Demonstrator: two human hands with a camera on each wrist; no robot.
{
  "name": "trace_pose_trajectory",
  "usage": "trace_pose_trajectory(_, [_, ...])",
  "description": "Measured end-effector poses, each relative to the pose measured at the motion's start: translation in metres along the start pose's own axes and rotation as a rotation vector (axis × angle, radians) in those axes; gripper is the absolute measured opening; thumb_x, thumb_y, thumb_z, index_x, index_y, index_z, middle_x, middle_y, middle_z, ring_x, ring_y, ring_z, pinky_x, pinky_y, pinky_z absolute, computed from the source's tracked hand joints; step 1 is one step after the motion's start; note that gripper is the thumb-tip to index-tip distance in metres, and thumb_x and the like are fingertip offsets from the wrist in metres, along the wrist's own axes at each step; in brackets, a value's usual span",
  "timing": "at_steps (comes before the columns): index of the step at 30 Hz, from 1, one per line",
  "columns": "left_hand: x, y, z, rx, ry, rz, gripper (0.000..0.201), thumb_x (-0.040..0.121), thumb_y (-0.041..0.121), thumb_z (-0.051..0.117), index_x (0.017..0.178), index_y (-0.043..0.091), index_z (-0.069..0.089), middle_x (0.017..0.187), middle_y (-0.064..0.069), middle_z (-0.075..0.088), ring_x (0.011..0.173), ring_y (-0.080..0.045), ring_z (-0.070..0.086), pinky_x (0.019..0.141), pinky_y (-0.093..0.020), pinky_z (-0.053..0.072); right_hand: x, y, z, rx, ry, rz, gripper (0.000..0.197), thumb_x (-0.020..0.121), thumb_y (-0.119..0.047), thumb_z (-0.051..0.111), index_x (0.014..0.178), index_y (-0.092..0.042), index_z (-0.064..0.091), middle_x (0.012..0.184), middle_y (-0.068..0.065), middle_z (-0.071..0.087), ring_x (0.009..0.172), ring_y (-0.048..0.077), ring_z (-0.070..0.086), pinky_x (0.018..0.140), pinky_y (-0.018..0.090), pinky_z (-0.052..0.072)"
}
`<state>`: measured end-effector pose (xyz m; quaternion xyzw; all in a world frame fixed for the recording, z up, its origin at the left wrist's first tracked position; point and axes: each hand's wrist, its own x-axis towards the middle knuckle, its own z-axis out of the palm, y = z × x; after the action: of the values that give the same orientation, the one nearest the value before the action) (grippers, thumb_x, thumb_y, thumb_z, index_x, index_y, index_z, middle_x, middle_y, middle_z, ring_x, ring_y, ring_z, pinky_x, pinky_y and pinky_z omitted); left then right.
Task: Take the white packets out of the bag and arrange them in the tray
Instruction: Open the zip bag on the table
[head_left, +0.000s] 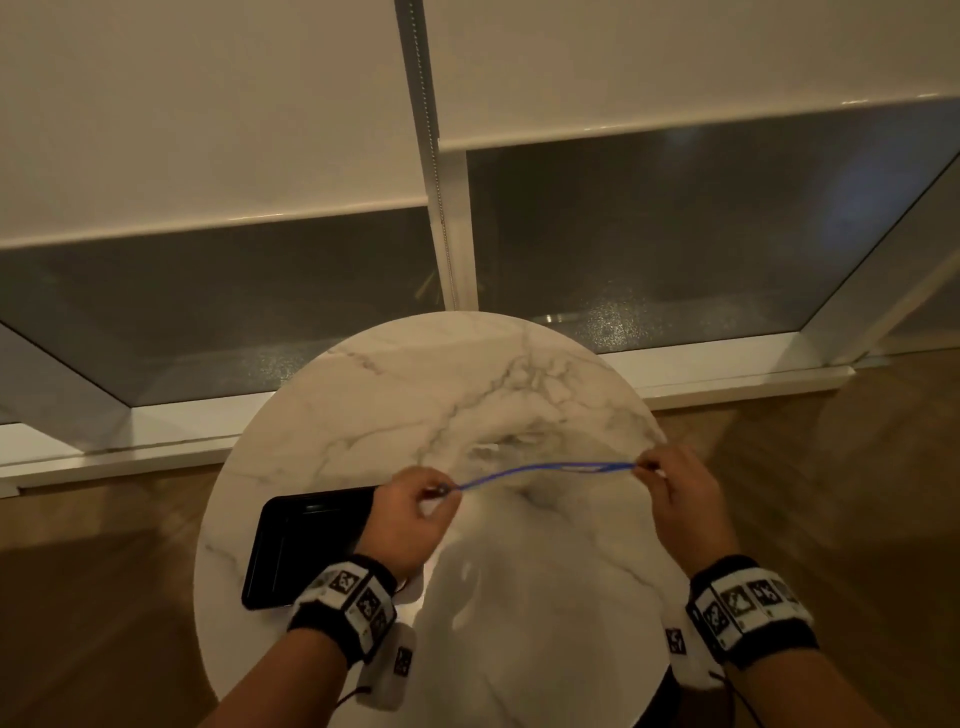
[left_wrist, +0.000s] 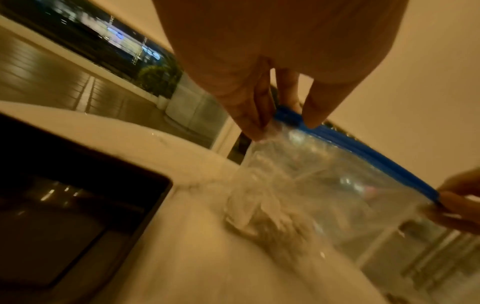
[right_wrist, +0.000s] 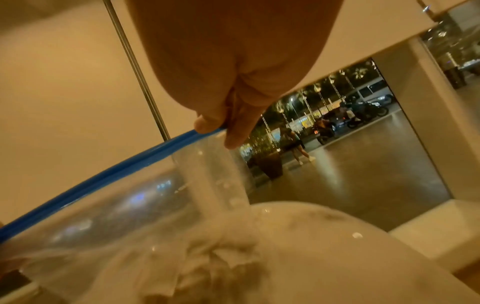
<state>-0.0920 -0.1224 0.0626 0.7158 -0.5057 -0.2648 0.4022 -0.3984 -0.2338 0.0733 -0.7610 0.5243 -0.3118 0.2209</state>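
Observation:
A clear plastic bag (left_wrist: 337, 185) with a blue zip strip (head_left: 545, 470) hangs over the marble table, held taut between both hands. My left hand (head_left: 441, 491) pinches the strip's left end; the pinch is also plain in the left wrist view (left_wrist: 280, 121). My right hand (head_left: 641, 467) pinches the right end, thumb and finger on the strip (right_wrist: 215, 131). White packets (left_wrist: 254, 214) lie bunched in the bag's bottom, resting on the table (right_wrist: 207, 265). A black tray (head_left: 296, 545) sits empty to the left, partly behind my left hand.
The round marble table (head_left: 441, 405) stands on a wood floor by a window with half-lowered blinds (head_left: 208, 130). The tray (left_wrist: 64, 205) lies near the table's left edge.

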Motion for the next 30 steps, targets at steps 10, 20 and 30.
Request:
trace_pose_trajectory(10, [-0.017, 0.024, 0.06, 0.476, -0.2, 0.459, 0.015, 0.095, 0.035, 0.053, 0.104, 0.037, 0.065, 0.101, 0.019, 0.067, 0.094, -0.006, 0.061, 0.076, -0.033, 0.044, -0.035, 0.018, 0.009, 0.028, -0.035, 0.123, 0.015, 0.094, -0.003, 0.06, 0.089, -0.017, 0.058, 0.091, -0.003, 0.055, 0.083, 0.002, 0.051, 0.073, 0.009, 0.037])
trace_pose_trajectory(20, [-0.01, 0.032, 0.053, 0.573, -0.201, 0.43, 0.015, 0.095, 0.023, 0.056, 0.105, 0.033, 0.057, 0.088, 0.012, 0.07, 0.075, -0.015, 0.064, 0.068, -0.033, 0.046, -0.028, 0.014, 0.007, -0.033, -0.025, 0.06, 0.011, 0.093, 0.001, 0.06, 0.092, -0.01, 0.061, 0.097, 0.0, 0.053, 0.086, 0.011, 0.051, 0.077, 0.016, 0.038])
trace_pose_trajectory(30, [-0.018, 0.041, 0.053, 0.645, -0.224, 0.375, 0.024, 0.096, 0.025, 0.053, 0.117, 0.036, 0.049, 0.094, 0.011, 0.071, 0.078, -0.016, 0.066, 0.07, -0.036, 0.05, -0.028, 0.017, 0.009, 0.039, 0.001, 0.1, 0.016, 0.094, -0.003, 0.06, 0.09, -0.018, 0.056, 0.097, -0.002, 0.051, 0.09, -0.007, 0.048, 0.074, 0.007, 0.04])
